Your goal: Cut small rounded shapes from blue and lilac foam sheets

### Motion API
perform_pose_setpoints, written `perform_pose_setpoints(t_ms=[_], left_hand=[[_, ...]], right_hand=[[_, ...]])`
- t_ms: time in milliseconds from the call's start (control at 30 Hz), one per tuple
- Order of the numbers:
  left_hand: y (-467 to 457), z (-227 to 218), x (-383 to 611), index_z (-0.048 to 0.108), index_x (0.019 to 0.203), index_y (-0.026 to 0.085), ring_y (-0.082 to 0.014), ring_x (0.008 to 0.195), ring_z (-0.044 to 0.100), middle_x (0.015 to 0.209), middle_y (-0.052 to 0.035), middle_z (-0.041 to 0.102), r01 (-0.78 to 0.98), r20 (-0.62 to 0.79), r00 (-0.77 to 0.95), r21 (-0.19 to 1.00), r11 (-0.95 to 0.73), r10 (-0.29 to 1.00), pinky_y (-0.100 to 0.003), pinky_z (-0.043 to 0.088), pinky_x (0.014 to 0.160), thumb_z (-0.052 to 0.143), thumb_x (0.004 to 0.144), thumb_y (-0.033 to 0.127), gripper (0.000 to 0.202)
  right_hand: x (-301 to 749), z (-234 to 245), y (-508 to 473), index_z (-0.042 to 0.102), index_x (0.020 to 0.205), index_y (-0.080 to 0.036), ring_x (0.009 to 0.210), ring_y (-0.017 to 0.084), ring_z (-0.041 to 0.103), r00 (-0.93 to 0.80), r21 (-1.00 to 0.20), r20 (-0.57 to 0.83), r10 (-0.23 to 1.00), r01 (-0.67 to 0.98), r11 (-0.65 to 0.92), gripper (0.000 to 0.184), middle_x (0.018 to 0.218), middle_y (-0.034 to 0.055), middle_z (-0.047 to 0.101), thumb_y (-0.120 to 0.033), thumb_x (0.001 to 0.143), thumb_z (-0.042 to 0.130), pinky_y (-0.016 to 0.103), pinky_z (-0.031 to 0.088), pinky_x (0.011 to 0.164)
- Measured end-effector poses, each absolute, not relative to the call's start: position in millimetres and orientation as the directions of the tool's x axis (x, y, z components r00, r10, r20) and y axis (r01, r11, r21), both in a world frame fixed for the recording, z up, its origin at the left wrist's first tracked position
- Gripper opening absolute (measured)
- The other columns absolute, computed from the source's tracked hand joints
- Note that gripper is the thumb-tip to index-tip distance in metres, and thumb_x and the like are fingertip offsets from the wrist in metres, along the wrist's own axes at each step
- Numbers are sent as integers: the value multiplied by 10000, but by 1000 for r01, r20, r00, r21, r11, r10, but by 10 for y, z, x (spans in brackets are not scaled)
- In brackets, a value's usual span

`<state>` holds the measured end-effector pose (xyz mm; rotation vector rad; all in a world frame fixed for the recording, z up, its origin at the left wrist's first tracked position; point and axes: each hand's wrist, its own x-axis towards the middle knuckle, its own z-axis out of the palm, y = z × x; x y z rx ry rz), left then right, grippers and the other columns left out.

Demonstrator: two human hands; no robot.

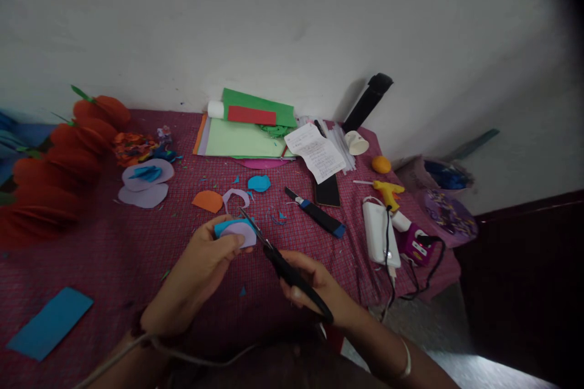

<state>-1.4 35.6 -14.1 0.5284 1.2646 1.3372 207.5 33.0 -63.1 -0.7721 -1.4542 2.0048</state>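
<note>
My left hand point(198, 270) pinches a small stack of paper point(238, 231), a lilac rounded piece on top of a blue one, above the red checked cloth point(114, 267). My right hand point(314, 289) is closed around the black handles of a pair of scissors point(285, 267). The blades point up and left and meet the right edge of the held paper. A lilac offcut point(236, 196), an orange piece point(207, 200) and a blue piece point(259, 183) lie just beyond the hands.
Coloured paper sheets point(241, 134) are stacked at the back by the wall. A utility knife point(317, 213), written note point(316, 152), yellow glue gun point(387, 191), white power bank point(379, 231) with cables lie right. Orange paper decorations point(68, 158) stand left. A blue strip point(50, 322) lies near left.
</note>
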Motion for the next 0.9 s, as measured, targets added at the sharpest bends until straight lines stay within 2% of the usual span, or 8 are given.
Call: perform_pose_setpoints(t_ms=[300,567,900], left_hand=[[376,-220,-33,616,566,166,-113,497,494,519,26,579,-365,-327,-184,898,245,927,-234,397,518,660,542,139,57],[355,-247,-30,625,598,170,-117,514,502,547,25,591,-368,-330,-188,897,246,925,-235,385,524,656,549,133,68],[391,-115,-20,598,490,194,-108,461,443,471,35,549,-293,-315,-165,920,259,935,-227,358,476,610,505,130,67]], right_hand=[[2057,-622,325,532,1295,-249,706,111,443,-696,-941,-158,700,-110,-321,634,844,-7,513,-529,761,729,251,384,657],[2057,-651,308,541,1300,-236,761,138,496,-679,-961,-132,722,-91,-262,594,872,16,556,-514,798,696,289,434,736],[2097,-686,307,546,1293,-242,636,91,397,-697,-953,-106,709,-133,-273,547,772,-24,481,-466,817,694,226,359,599]])
